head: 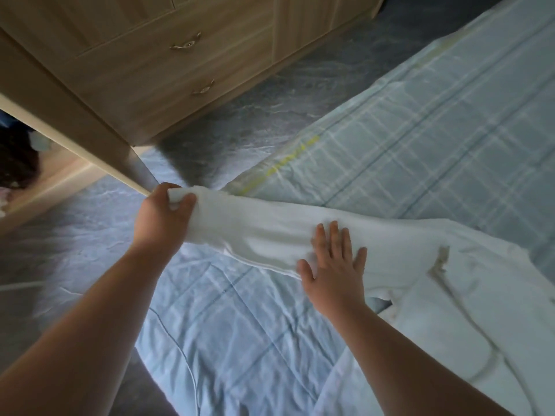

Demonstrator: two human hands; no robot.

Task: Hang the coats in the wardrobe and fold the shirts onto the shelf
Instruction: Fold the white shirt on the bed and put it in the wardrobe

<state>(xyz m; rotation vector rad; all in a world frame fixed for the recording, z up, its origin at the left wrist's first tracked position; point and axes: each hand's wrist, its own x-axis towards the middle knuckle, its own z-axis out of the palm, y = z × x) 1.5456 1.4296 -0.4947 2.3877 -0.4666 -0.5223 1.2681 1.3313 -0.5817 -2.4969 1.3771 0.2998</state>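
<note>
A white long-sleeved shirt lies spread over the bed at the right, its collar near the right side. One sleeve stretches out to the left. My left hand grips the cuff end of that sleeve and holds it pulled out above the bed's edge. My right hand lies flat with straight, spread fingers on the upper part of the same sleeve, pressing it onto the bedding.
The bed carries a pale blue checked cover. A wooden wardrobe with two metal drawer handles stands at the upper left, its open door edge reaching down toward my left hand. Dark grey floor runs between bed and wardrobe.
</note>
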